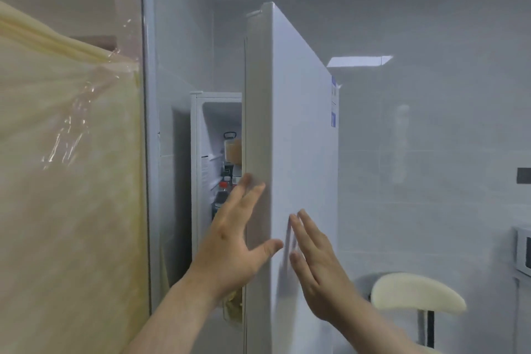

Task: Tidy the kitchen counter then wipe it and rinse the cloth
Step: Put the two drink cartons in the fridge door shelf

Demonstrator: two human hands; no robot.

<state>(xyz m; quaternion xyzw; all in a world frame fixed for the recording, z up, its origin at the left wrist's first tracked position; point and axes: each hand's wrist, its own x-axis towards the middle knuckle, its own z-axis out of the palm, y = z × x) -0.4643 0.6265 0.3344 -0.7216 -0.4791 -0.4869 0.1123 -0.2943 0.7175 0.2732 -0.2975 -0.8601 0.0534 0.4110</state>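
Task stage: tidying phase, by my reading — no worktop or cloth in view, so wiping and rinsing look undone.
Film-wrapped panel (57, 167): far left, cream, close to camera.
Fridge interior (222, 169): visible through the gap; bottles and a jar on the shelves.
Left hand (232, 241): grip apart, fingers spread, holding nothing; fingertips at the door's free edge, thumb toward its front.
Fridge door (298, 152): white, ajar, edge-on to camera.
Right hand (316, 267): grip apart, flat palm at the door front — contact unclear from blur.
Judgement: pose suits pushing the door shut.
Stool (413, 292): cream seat, lower right, beside the fridge.
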